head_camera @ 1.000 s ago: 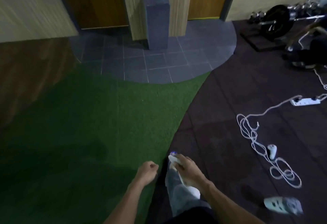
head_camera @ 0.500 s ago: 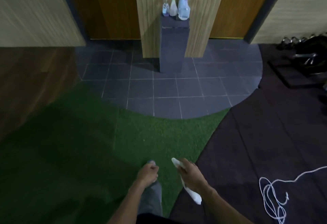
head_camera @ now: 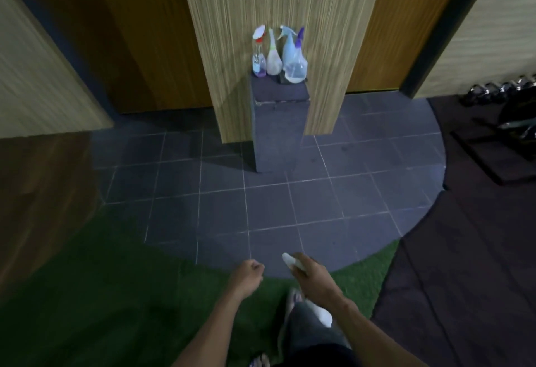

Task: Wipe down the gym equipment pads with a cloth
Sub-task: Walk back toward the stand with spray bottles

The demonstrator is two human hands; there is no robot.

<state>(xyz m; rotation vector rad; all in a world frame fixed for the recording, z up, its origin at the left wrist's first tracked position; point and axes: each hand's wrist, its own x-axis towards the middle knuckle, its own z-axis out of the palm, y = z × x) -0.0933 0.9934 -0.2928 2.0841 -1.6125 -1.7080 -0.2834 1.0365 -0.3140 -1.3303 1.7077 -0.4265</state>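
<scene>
My right hand [head_camera: 314, 278] is closed around a white cloth [head_camera: 320, 315]; one end pokes out above the fingers and the other hangs below the wrist. My left hand [head_camera: 249, 275] is a loose fist with nothing in it, just left of the right hand. Both hover low in the frame over the edge where green turf meets grey tiles. Several spray bottles [head_camera: 280, 57] stand on a dark pedestal [head_camera: 280, 128] straight ahead, well beyond my hands. No equipment pad is in view.
A wood-grain pillar [head_camera: 229, 47] rises behind the pedestal, with brown doors on both sides. Dumbbells [head_camera: 499, 91] and a dark weight stand [head_camera: 516, 131] sit at the right on black rubber flooring [head_camera: 464, 265]. Wooden floor lies at the left.
The view has moved forward and swung left: the pedestal and bottles are closer and centred, and the white cables on the right have left the frame. My hands keep their grip and pose.
</scene>
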